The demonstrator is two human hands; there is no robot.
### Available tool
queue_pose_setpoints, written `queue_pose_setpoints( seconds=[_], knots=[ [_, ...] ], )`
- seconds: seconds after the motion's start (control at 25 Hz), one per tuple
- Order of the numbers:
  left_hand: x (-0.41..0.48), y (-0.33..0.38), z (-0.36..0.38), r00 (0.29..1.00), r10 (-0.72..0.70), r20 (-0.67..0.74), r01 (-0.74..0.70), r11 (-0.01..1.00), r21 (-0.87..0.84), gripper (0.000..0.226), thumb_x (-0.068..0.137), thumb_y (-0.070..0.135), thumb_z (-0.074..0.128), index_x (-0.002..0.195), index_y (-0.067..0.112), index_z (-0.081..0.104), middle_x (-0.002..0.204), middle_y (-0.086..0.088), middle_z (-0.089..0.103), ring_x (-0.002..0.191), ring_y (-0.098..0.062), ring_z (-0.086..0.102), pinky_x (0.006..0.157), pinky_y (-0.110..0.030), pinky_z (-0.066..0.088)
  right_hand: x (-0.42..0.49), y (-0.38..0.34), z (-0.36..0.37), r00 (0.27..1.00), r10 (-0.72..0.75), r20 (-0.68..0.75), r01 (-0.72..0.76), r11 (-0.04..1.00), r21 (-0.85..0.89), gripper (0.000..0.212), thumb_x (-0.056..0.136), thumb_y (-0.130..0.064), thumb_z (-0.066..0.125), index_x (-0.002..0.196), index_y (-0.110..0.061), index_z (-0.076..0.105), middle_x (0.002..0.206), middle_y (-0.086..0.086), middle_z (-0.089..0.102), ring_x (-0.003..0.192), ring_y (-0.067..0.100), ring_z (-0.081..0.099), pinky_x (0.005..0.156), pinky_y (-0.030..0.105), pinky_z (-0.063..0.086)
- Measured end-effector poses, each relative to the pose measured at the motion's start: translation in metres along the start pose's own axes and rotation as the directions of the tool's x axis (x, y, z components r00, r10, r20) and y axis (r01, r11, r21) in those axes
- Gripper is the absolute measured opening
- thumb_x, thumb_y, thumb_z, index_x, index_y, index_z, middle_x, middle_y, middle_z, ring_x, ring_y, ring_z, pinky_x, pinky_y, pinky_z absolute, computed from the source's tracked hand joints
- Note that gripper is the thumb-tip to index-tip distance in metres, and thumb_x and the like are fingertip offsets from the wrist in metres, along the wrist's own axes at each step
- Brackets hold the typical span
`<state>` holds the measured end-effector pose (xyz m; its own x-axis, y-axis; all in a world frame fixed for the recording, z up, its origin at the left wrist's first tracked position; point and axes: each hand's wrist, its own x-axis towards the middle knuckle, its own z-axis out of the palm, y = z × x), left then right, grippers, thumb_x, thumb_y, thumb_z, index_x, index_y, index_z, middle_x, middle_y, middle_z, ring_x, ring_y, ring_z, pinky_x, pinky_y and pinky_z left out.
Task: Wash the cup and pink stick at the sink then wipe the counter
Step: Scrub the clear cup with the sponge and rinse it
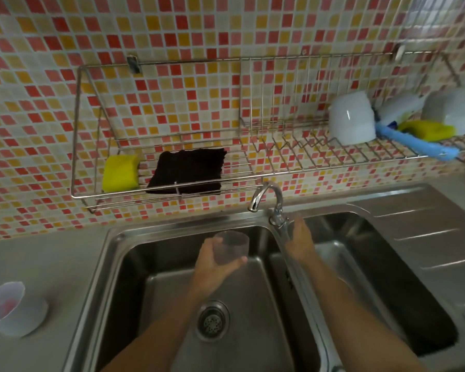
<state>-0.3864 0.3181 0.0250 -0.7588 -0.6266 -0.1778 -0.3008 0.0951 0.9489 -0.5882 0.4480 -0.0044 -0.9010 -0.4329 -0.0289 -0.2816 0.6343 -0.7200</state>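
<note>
Cup (pixel 232 247): clear, light, likely slippery wet; left hand (pixel 215 260) wraps its side; right hand (pixel 300 238) closes around tap lever (pixel 279 220)

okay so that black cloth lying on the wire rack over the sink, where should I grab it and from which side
Pinch the black cloth at its front edge, which droops over the wire rack rail, coming from below and in front. It lies flat on the bars, so only that overhanging edge gives fingers both faces. The yellow sponge sits clear to its left.
</note>
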Motion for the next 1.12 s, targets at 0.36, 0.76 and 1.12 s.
queue_pose_setpoints(
  seconds=[0.36,0.76,1.12],
  knots=[
    [0.031,0.019,0.017,0.998,0.015,0.06,-0.025,0.985,0.169,0.074,0.065,0.014,0.084,0.125,0.02,0.041,0.104,0.013,0.052,0.092,0.002,0.051,0.069,-0.007,0.048,0.023,0.029,0.026,0.961,-0.229,0.153,0.242,0.968,-0.07,0.067,0.086,-0.003,0.054,0.146,-0.014,0.025,0.146,0.011,0.038,0.132,0.027,0.04,0.111,0.036,0.032],
    [0.056,0.039,0.035,0.969,-0.099,0.228,0.009,0.93,0.367,0.082,0.054,0.05,0.084,0.125,0.025,0.052,0.12,0.005,0.059,0.106,-0.012,0.057,0.089,-0.026,0.047,0.015,0.071,0.012,0.948,0.035,0.317,0.058,0.959,-0.278,0.062,0.091,-0.033,0.052,0.14,-0.003,0.03,0.14,0.02,0.042,0.127,0.035,0.041,0.106,0.04,0.034],
    [0.067,0.035,0.023,0.937,-0.142,0.319,-0.066,0.824,0.562,0.063,0.058,0.044,0.083,0.112,0.022,0.061,0.106,0.008,0.063,0.099,-0.012,0.06,0.078,-0.021,0.048,-0.009,0.099,0.034,0.954,0.043,0.298,0.067,0.934,-0.35,0.07,0.094,-0.051,0.029,0.148,-0.012,0.008,0.14,0.016,0.045,0.128,0.032,0.043,0.104,0.048,0.038]
  ],
)
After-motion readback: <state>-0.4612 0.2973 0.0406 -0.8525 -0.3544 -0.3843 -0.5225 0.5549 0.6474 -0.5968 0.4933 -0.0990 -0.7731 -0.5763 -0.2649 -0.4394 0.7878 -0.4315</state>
